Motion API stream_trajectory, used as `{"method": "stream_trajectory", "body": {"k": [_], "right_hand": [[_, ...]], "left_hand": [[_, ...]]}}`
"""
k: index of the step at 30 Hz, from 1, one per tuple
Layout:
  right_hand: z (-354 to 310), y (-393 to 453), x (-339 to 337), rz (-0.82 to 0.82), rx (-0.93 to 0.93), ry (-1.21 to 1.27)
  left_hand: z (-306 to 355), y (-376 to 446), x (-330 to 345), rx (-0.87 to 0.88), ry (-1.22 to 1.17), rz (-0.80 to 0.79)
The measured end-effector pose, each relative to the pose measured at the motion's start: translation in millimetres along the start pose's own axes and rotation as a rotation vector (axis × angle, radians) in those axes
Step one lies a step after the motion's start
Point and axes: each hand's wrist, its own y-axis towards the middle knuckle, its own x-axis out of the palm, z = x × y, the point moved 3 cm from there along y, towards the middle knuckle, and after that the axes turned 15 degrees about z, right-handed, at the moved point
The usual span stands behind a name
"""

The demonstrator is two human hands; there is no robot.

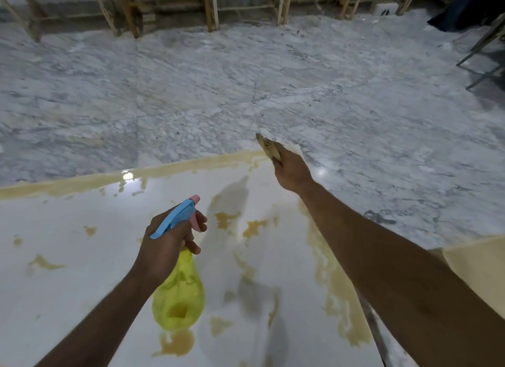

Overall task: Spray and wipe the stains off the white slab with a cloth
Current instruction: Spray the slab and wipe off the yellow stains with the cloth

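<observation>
**Bottle raised, cloth at the far corner: we set about the stained slab**

We hold the spray bottle [179, 282] in our left hand [169, 246], fingers wrapped shut around its neck with one curled at the pink trigger, the blue head pointing forward and away over the white slab [68, 243]; held this high and level, the nozzle looks placed to mist the yellow-brown stains [254, 227] just ahead of it; the yellow body hangs below the fist, clear of the surface. Our right hand [291, 170] reaches out to the slab's far corner, closed on a soiled cloth [269, 146] whose end sticks out past the knuckles; we judge it is kept there because the thick band of residue [191, 161] runs along that far edge, and because it stays out of the spray's path. The slab lies glossy and wet-looking beneath both arms, blotched across its middle and down its right side; it rests over a grey-veined marble floor [273, 79], with wooden frames [131, 11] standing at the back. Most of the staining appears to remain, so the job seems at an early stage.
</observation>
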Motion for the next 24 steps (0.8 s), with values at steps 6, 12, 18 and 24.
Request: {"method": "stream_trajectory", "body": {"k": [6,12,18,24], "right_hand": [[45.9,7.9,73.8,-0.253,-0.263,-0.486],[53.4,-15.2,88.4,-0.192,-0.228,-0.527],[58.5,-48.8,93.2,-0.063,-0.244,-0.481],[58.1,-90.9,84.1,-0.07,-0.207,-0.448]], "left_hand": [[-13.6,8.5,20.1,-0.008,0.002,-0.003],[-16.7,8.0,36.0,0.002,0.04,-0.022],[-10.6,-1.2,49.1,0.018,0.037,-0.045],[-10.9,-14.3,48.9,0.027,0.027,-0.092]]}}
